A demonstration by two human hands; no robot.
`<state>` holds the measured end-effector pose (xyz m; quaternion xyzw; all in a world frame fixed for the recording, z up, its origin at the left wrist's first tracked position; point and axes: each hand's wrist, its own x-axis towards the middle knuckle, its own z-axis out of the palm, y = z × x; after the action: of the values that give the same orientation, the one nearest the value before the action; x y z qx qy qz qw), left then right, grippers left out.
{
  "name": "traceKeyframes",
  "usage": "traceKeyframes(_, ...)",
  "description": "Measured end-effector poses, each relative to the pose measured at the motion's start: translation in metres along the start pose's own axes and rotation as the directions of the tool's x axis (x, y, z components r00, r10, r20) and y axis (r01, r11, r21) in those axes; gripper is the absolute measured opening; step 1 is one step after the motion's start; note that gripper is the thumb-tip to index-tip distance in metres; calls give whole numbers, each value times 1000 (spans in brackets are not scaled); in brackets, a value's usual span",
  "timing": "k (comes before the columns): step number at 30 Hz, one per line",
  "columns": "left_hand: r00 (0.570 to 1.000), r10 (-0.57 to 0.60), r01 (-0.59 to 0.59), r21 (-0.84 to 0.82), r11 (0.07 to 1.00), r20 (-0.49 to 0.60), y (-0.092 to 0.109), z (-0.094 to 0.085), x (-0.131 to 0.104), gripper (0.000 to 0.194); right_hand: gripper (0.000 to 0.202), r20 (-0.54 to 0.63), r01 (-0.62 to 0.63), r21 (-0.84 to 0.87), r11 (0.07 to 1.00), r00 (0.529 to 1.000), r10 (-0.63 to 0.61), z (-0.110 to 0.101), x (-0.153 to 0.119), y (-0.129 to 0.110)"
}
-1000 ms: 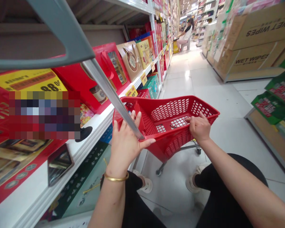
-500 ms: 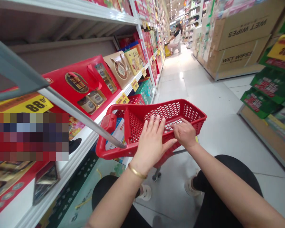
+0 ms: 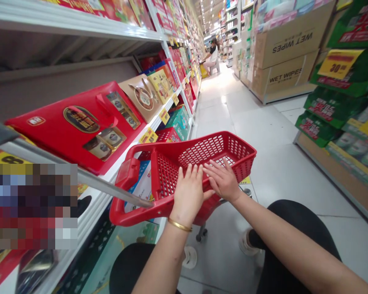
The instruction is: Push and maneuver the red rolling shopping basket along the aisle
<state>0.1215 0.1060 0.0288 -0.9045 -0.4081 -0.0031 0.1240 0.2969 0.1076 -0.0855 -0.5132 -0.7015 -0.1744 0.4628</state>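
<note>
A red plastic shopping cart point(image 3: 244, 165) with perforated sides stands right in front of my knees, its basket pointing to the right and its handle end to the left. My left hand point(image 3: 190, 188), with a gold bangle at the wrist, lies over the cart's near rim, fingers stretched out. Beside it my right hand point(image 3: 223, 179) rests at the same rim, fingers extended toward the left hand and nothing held. A grey metal pole point(image 3: 116, 190) slants from the upper left down to the cart's handle end.
Shelves on the left carry a red gift box point(image 3: 61, 126), a brown box point(image 3: 141, 96) and yellow price tags. Cartons of wet wipes point(image 3: 285, 75) and green packs point(image 3: 328, 106) stand on the right. Farther up the tiled aisle point(image 3: 233, 110) a person point(image 3: 212, 57) sits on a stool.
My right hand has gone from curled fingers to stretched-out ones and moved closer to my left hand. The view has turned slightly right, so the cart appears farther left.
</note>
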Motion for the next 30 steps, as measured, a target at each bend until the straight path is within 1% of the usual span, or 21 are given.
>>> traceKeyframes(1, 1000, -1, 1, 2, 1000, 4, 0, 0, -1, 78, 41, 3, 40, 4, 999, 999, -40, 1, -1, -4)
traceKeyframes(3, 1000, -2, 2, 0, 1000, -4, -1, -1, -3, 80, 43, -19, 39, -29, 999, 999, -40, 1, -3, -2)
traceKeyframes(5, 1000, -4, 3, -9, 1000, -20, 0, -1, -3, 84, 45, -42, -23, -71, 997, 999, 21, 0, -5, 11)
traceKeyframes(7, 999, -4, 3, -17, 1000, -35, 1, 0, -2, 89, 47, -96, -117, -97, 988, 990, 107, 1, -5, 25)
traceKeyframes(9, 999, 0, -1, -19, 1000, -52, 3, 1, 0, 94, 50, -187, -213, -101, 972, 964, 191, 2, -4, 33)
traceKeyframes(10, 998, 3, -4, -19, 1000, -57, 4, 2, 1, 95, 50, -215, -238, -98, 966, 953, 213, 3, -3, 33)
traceKeyframes(11, 998, 5, -6, -19, 1000, -59, 5, 2, 2, 95, 50, -215, -239, -94, 967, 953, 214, 3, -2, 32)
traceKeyframes(12, 998, 5, -6, -19, 1000, -57, 5, 3, 2, 95, 49, -182, -210, -93, 973, 965, 191, 3, -1, 29)
traceKeyframes(14, 999, 4, -5, -21, 1000, -48, 5, 3, 2, 94, 46, -62, -108, -98, 989, 993, 102, 1, 2, 22)
traceKeyframes(15, 999, 5, -5, -20, 1000, -44, 5, 3, 1, 94, 44, -13, -66, -106, 992, 998, 65, -1, 3, 19)
traceKeyframes(16, 999, 6, -7, -16, 1000, -43, 5, 3, 1, 94, 42, 12, -47, -118, 992, 999, 49, -3, 3, 17)
traceKeyframes(19, 999, 14, -14, 5, 1000, -42, 4, 2, -1, 97, 37, 2, -79, -147, 986, 997, 80, -8, 3, 24)
traceKeyframes(22, 999, 19, -18, 27, 999, -32, 4, 3, -1, 101, 34, -1, -91, -113, 989, 996, 92, -10, 2, 47)
traceKeyframes(23, 999, 20, -19, 35, 999, -31, 4, 4, 0, 101, 33, -29, -120, -111, 987, 993, 117, -9, 2, 55)
traceKeyframes(24, 999, 22, -20, 42, 999, -33, 5, 4, 0, 101, 33, -80, -175, -119, 977, 983, 166, -9, 2, 63)
traceKeyframes(25, 999, 24, -22, 46, 999, -37, 5, 5, 1, 101, 34, -143, -244, -128, 961, 964, 225, -8, 2, 69)
traceKeyframes(26, 999, 28, -26, 48, 999, -43, 5, 5, 1, 100, 35, -197, -301, -131, 945, 942, 272, -7, 3, 72)
traceKeyframes(27, 998, 33, -31, 47, 998, -50, 5, 5, 1, 99, 35, -224, -327, -128, 936, 929, 294, -7, 4, 72)
traceKeyframes(28, 997, 41, -39, 43, 998, -57, 5, 4, 1, 97, 35, -214, -316, -120, 941, 934, 286, -7, 4, 69)
traceKeyframes(29, 997, 50, -48, 38, 998, -65, 5, 4, 0, 95, 34, -171, -268, -109, 957, 954, 247, -7, 4, 63)
traceKeyframes(30, 996, 59, -57, 33, 998, -72, 4, 2, -1, 93, 34, -106, -194, -93, 977, 977, 184, -7, 4, 55)
